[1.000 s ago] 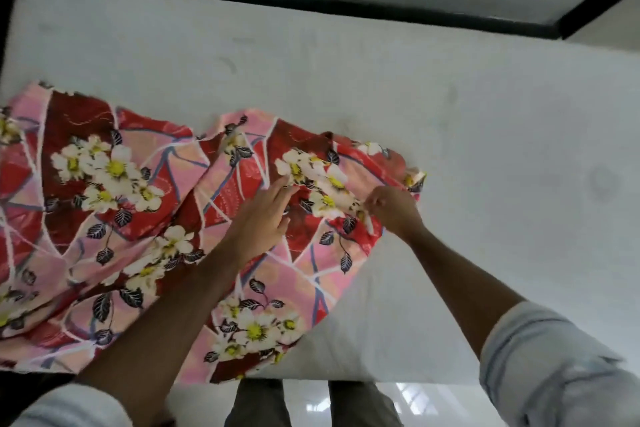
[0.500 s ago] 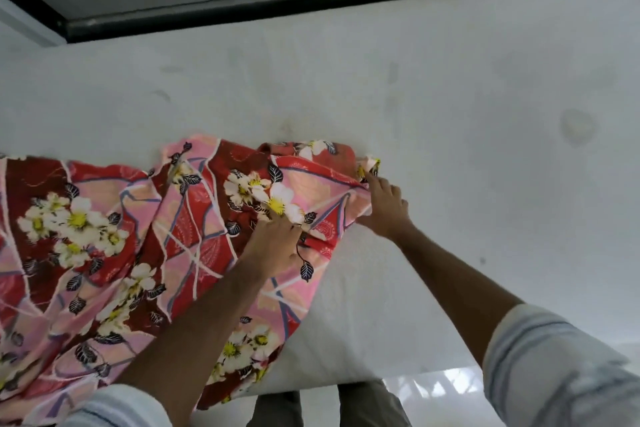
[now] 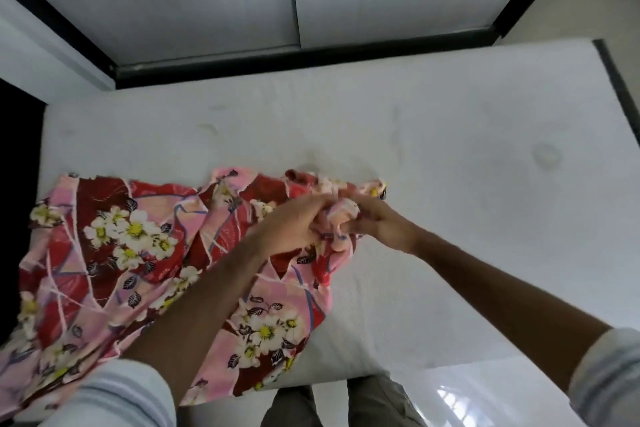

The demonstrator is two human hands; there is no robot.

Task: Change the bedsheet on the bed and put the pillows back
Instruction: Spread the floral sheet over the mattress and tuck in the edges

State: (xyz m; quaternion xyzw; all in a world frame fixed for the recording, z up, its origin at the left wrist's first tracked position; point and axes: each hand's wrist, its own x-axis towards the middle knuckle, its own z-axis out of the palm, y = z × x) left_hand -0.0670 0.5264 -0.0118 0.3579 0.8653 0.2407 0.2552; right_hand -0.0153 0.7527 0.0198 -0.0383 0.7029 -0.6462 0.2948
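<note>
Floral sheet [image 3: 145, 253] lies bunched on left half of bare mattress [image 3: 450, 156]. Left hand [image 3: 294, 225] and right hand [image 3: 377, 222] meet, fingers pinching gathered edge. Step: spreading sheet. Next likely: draw edge right across mattress.

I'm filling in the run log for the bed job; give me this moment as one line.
step: spreading sheet | left hand: grips sheet | right hand: grips same bunched edge | mattress: mostly bare | pillows: not in view
</note>
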